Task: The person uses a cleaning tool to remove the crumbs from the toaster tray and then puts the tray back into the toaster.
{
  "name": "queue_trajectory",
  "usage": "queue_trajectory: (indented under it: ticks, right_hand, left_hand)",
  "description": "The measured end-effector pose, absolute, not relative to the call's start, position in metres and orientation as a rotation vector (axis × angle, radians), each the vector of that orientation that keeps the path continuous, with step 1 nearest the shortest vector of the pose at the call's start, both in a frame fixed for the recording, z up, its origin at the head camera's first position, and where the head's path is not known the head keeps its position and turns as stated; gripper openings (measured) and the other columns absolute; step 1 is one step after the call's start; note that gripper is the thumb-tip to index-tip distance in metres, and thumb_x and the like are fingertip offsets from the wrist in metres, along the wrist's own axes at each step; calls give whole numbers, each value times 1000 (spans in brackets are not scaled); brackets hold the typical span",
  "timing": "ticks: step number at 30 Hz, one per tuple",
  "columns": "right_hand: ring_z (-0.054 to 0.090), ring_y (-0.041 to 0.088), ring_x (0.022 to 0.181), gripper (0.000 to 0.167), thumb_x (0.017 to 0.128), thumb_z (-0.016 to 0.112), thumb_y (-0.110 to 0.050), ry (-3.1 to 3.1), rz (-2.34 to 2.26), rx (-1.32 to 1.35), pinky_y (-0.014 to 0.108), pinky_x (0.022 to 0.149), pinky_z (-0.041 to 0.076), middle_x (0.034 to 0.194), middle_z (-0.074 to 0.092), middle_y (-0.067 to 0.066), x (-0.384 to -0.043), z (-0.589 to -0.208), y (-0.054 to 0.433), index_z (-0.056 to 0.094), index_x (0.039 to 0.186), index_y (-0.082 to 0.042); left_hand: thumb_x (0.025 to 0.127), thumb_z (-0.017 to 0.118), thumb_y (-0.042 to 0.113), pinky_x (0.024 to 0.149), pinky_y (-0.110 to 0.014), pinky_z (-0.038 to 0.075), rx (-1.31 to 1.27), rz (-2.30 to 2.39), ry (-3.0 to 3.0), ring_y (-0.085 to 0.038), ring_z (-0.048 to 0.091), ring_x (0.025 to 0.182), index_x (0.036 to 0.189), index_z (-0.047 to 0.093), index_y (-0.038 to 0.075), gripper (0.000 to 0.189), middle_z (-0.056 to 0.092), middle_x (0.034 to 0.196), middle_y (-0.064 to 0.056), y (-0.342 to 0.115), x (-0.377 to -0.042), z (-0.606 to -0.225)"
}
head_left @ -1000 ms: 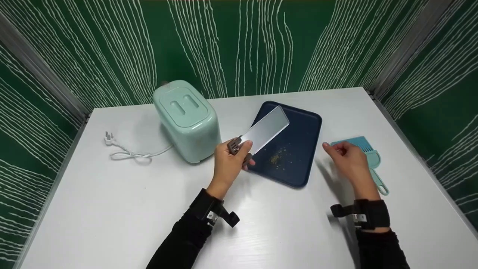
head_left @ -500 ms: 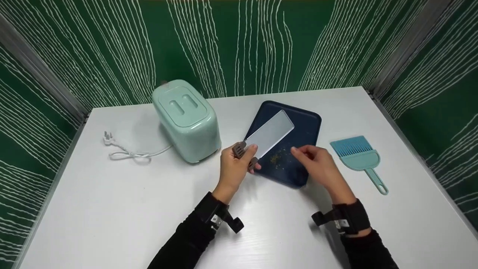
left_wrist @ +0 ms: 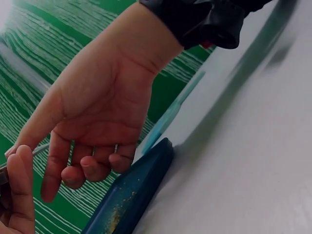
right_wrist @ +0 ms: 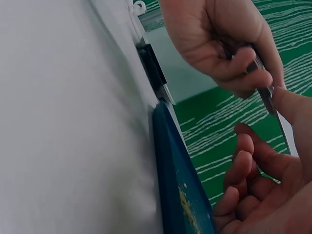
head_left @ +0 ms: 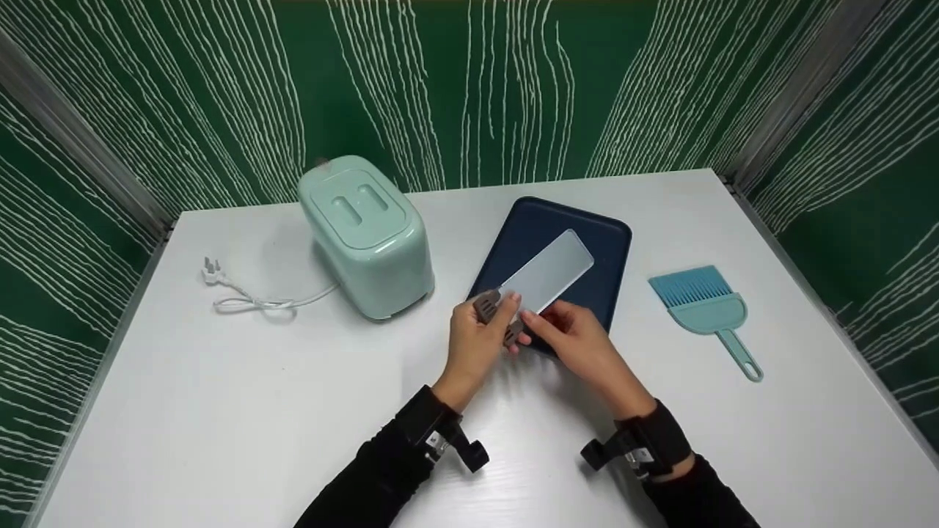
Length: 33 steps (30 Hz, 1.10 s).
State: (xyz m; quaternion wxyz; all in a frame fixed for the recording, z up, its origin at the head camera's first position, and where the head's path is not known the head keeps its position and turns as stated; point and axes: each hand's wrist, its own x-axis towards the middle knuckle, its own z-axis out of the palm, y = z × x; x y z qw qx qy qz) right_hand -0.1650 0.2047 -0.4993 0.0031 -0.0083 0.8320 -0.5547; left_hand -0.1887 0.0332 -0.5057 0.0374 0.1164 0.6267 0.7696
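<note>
A flat metal crumb tray [head_left: 550, 271] with a slotted brown handle slants up over the dark blue tray [head_left: 561, 209]. My left hand [head_left: 473, 345] grips it by the brown handle, thumb on top. At the right end of the handle is my right hand [head_left: 583, 348], its thumb against the near edge of the metal. In the right wrist view, a gap shows between the other fingers [right_wrist: 239, 168] of that hand and the metal. Yellowish crumbs [left_wrist: 119, 212] lie on the blue tray, seen in both wrist views; in the head view the right hand hides them.
A mint-green toaster [head_left: 370, 242] stands left of the blue tray. Its white cord [head_left: 257, 302] and plug [head_left: 213, 271] lie on the table. To the right rest a blue-bristled brush and mint dustpan set [head_left: 704, 308]. Green walls enclose the white table [head_left: 220, 411].
My right hand has come left from beside the brush, across the blue tray, to the crumb tray's handle. My left hand has carried the crumb tray slightly right and nearer.
</note>
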Motion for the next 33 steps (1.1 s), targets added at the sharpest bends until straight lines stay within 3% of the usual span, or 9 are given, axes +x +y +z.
queue_trajectory:
  ticks: [5, 14, 25, 30, 33]
  right_hand:
    - [59, 11, 79, 25, 104, 73, -20, 2573, -1861, 12, 22, 69, 48, 92, 76, 7, -163, -502, 196, 75, 118, 1]
    - [60, 7, 77, 24, 102, 72, -12, 2531, -1972, 146, 21, 65, 48, 92, 74, 3, -160, -503, 188, 72, 118, 6]
    - [58, 6, 68, 15, 106, 67, -11, 2329, -2120, 203, 20, 65, 48, 76, 69, -5, -158, -503, 186, 76, 100, 0]
    - [56, 7, 64, 25, 105, 66, -6, 2249, -2249, 249, 22, 61, 48, 70, 62, -4, -156, -503, 183, 66, 80, -7]
    - [56, 9, 63, 26, 106, 63, -6, 2230, -2276, 261, 23, 62, 49, 71, 62, -2, -156, -503, 182, 61, 80, -7]
  left_hand:
    - [109, 65, 24, 53, -30, 62, 381, 2354, 1896, -16, 74, 58, 96, 70, 1, 26, 74, 76, -3, 39, -186, -511]
    - [110, 63, 26, 58, -28, 63, 320, 2330, 1891, -14, 72, 65, 100, 66, 4, 24, 72, 85, -1, 45, -182, -518]
    - [111, 61, 27, 54, -25, 59, 311, 2305, 1821, -12, 69, 57, 99, 64, 6, 25, 73, 75, -2, 46, -182, -520]
    - [109, 64, 27, 52, -23, 58, 255, 2302, 1785, -10, 68, 55, 94, 68, 6, 26, 72, 70, -1, 47, -181, -519]
    - [109, 66, 26, 52, -23, 58, 258, 2288, 1787, -10, 68, 55, 98, 71, 4, 25, 72, 71, 0, 47, -181, -518]
